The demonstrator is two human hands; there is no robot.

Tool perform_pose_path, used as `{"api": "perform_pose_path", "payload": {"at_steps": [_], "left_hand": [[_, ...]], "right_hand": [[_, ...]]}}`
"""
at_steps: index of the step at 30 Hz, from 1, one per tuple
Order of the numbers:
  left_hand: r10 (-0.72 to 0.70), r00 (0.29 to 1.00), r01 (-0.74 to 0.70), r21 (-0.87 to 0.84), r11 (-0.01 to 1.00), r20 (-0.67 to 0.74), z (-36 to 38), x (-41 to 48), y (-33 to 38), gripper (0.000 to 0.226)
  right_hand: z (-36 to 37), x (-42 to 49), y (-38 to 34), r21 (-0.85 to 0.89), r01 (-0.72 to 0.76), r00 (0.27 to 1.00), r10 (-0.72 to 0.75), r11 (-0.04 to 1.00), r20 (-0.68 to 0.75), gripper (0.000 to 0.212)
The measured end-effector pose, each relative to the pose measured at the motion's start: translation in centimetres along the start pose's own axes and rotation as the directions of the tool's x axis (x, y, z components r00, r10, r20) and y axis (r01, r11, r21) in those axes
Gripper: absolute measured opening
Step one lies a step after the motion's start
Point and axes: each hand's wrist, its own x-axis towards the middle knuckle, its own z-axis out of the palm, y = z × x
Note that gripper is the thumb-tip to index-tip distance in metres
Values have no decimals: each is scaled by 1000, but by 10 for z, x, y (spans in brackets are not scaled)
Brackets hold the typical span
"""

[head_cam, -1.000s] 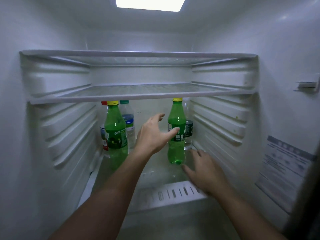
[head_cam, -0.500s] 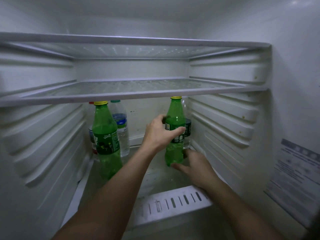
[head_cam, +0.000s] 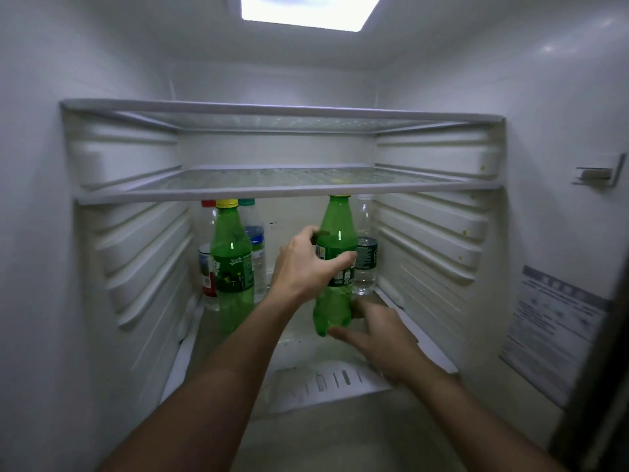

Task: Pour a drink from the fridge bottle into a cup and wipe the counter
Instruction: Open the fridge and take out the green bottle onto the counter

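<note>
Toward the right rear of the fridge's lower shelf (head_cam: 299, 349), under the glass shelf (head_cam: 272, 190), a green soda bottle (head_cam: 335, 229) is being gripped around its labelled middle by the left hand (head_cam: 306, 267), fingers and thumb closed on it. Its base is being touched by the half-open right hand (head_cam: 381, 338), fingers spread and closed on nothing. Near the left rear corner, a second green bottle (head_cam: 233, 264) is being left standing before two clear bottles.
</note>
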Motion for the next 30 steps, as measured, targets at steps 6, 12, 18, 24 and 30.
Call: {"api": "perform_pose_path", "payload": {"at_steps": [6, 12, 18, 24, 30], "left_hand": [[15, 999, -17, -58, 998, -44, -9, -34, 8, 42], [33, 998, -33, -13, 999, -50, -15, -78, 38, 48], [3, 997, -7, -53, 999, -81, -20, -126, 73, 50], [-26, 994, 19, -67, 998, -108, -21, -184, 113, 49], [-53, 987, 49, -31, 998, -154, -19, -242, 143, 50]], "right_hand": [[-6, -33, -12, -30, 8, 999, -9, 1000, -39, 42], [-10, -80, -24, 5, -2, 1000, 2, 1000, -9, 35], [-29, -128, -38, -9, 87, 996, -87, 996, -31, 37], [-45, -181, -44, 44, 104, 995, -104, 994, -5, 38], [-61, -239, -56, 85, 128, 990, -133, 988, 55, 37]]}}
